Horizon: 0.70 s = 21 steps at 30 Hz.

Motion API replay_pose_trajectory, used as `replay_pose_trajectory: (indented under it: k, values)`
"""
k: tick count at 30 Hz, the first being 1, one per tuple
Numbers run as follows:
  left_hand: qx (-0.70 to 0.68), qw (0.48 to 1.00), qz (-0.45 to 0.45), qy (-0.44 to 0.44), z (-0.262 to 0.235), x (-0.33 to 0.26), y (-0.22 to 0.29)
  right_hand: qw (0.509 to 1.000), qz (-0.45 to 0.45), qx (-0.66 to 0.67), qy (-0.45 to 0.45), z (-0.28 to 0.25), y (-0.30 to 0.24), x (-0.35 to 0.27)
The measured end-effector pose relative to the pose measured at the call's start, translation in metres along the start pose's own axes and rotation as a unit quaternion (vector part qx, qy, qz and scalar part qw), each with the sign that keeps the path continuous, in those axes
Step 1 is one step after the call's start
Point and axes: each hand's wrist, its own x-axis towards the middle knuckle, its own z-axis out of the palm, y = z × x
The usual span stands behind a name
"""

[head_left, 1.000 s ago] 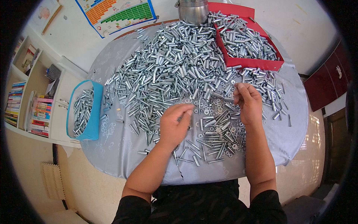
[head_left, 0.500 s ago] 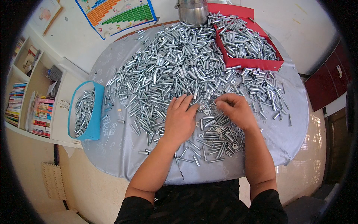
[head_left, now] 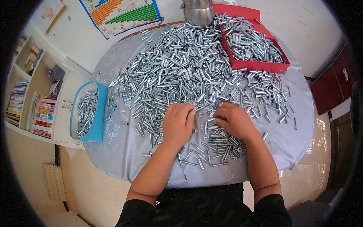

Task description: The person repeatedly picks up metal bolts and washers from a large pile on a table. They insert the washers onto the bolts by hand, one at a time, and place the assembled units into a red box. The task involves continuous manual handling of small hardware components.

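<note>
A large heap of silvery metal sleeves and bolts (head_left: 166,72) covers the middle of the table. At its near edge, my left hand (head_left: 177,123) is closed, thumb against fingers, on a slim bolt (head_left: 199,107) whose end points right. To the right, my right hand (head_left: 235,120) is curled with thumb and fingertips together; what lies in the pinch is too small to make out. Small washers (head_left: 204,112) are scattered between the hands. Below the right hand lies a looser group of long bolts and washers (head_left: 226,148).
A red box (head_left: 261,66) full of metal parts stands at the back right, beside a steel pot (head_left: 198,13). On the left is a blue bin (head_left: 99,113) holding more parts. The grey tablecloth (head_left: 109,159) has a tear at the front. A bookshelf (head_left: 30,89) stands farther left.
My left hand has drawn its spread fingers together and come slightly nearer to me. The right hand has moved a little down and left, its fingers still curled.
</note>
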Motion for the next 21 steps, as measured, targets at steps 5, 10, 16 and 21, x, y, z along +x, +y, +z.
replay_pose_trajectory:
  k: [5,10,16,21]
  values:
    - [-0.235,0.957,-0.169,-0.022,0.003,-0.01,0.005,0.978,0.114,0.17,0.044,-0.002,-0.01,0.002]
    - [-0.44,0.857,-0.265,-0.048,0.006,-0.012,0.007,0.964,0.08,0.242,0.077,-0.002,-0.014,0.005]
    - [-0.455,0.845,-0.273,-0.06,0.013,-0.015,0.004,0.89,0.152,0.429,0.007,-0.002,-0.01,0.005]
    - [-0.422,0.866,-0.262,-0.066,0.01,-0.016,0.005,0.877,0.145,0.458,-0.004,-0.002,-0.008,0.005]
